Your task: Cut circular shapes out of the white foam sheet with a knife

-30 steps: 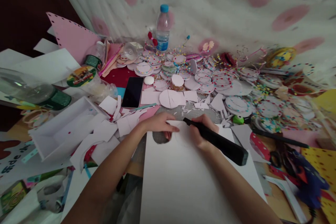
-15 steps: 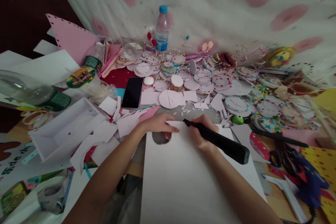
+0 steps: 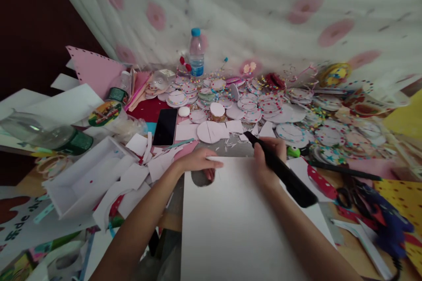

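Note:
A large white board (image 3: pixel 227 224) lies in front of me, with a round hole near its upper left corner. My left hand (image 3: pixel 199 162) pinches the board's top edge beside the hole, thumb on top and some fingertips visible through the hole. In my right hand (image 3: pixel 268 158) is a long black tool (image 3: pixel 285 175), its narrow tip pointing up and left, raised past the board's top edge. A faint curved line shows on the board to the right of my left thumb.
Stacked decorated discs (image 3: pixel 247 103) fill the back. A phone (image 3: pixel 165 127), a water bottle (image 3: pixel 197 55) and an open white box (image 3: pixel 85 175) stand at the left and back. Scissors (image 3: pixel 354 197) and a blue glue gun (image 3: pixel 391 228) lie right.
My right hand has moved up and right with the black tool, whose tip has left the board's surface. My left hand still grips the edge. The view has tilted slightly upward.

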`<state>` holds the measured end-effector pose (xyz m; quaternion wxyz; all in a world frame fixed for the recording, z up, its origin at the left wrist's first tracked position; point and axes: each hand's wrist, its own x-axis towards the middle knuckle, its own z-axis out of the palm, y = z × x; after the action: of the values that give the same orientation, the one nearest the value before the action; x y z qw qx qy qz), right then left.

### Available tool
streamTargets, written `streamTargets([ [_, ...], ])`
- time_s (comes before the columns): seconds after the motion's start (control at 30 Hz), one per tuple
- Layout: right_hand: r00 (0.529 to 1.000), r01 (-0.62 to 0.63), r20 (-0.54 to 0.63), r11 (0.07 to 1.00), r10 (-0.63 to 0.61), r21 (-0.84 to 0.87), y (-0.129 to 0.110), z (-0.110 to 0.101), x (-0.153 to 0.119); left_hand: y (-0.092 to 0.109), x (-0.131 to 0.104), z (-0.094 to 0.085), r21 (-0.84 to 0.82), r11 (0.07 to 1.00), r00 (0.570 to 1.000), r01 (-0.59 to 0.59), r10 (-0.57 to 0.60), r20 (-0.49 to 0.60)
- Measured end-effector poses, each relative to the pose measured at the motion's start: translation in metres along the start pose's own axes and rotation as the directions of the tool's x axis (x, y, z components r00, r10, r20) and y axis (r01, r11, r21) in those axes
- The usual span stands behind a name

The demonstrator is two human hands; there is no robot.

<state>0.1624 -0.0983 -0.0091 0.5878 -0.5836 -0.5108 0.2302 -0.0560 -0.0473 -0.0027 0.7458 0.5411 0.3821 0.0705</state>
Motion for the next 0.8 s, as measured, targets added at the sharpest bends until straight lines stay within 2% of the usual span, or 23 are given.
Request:
streamTargets([
  [0.07, 0.996, 0.082, -0.025, 0.983, -0.087, -0.162, -0.002, -0.003, 0.006, 0.001, 0.0, -0.002, -0.033, 0.999, 1.0, 0.008, -0.008, 0.01],
  [0.2, 0.968, 0.149, 0.24, 0.942, -0.076, -0.301, -0.004, -0.011, 0.005, 0.006, -0.003, -0.006, -0.022, 1.0, 0.998, 0.02, -0.019, 0.053],
  [0.27, 0.958, 0.154, 0.281, 0.936, -0.062, -0.317, -0.005, -0.015, 0.002, 0.007, -0.005, -0.007, -0.026, 0.999, 0.997, 0.024, -0.023, 0.068],
  [0.57, 0.973, 0.152, 0.206, 0.96, -0.103, -0.234, -0.011, -0.017, -0.001, 0.006, -0.01, -0.002, -0.058, 0.997, 0.998, 0.047, -0.045, 0.04],
  [0.8, 0.98, 0.139, 0.171, 0.968, -0.104, -0.207, -0.008, -0.02, -0.001, 0.01, -0.013, 0.001, 0.006, 0.998, 0.998, 0.06, -0.06, -0.02],
])
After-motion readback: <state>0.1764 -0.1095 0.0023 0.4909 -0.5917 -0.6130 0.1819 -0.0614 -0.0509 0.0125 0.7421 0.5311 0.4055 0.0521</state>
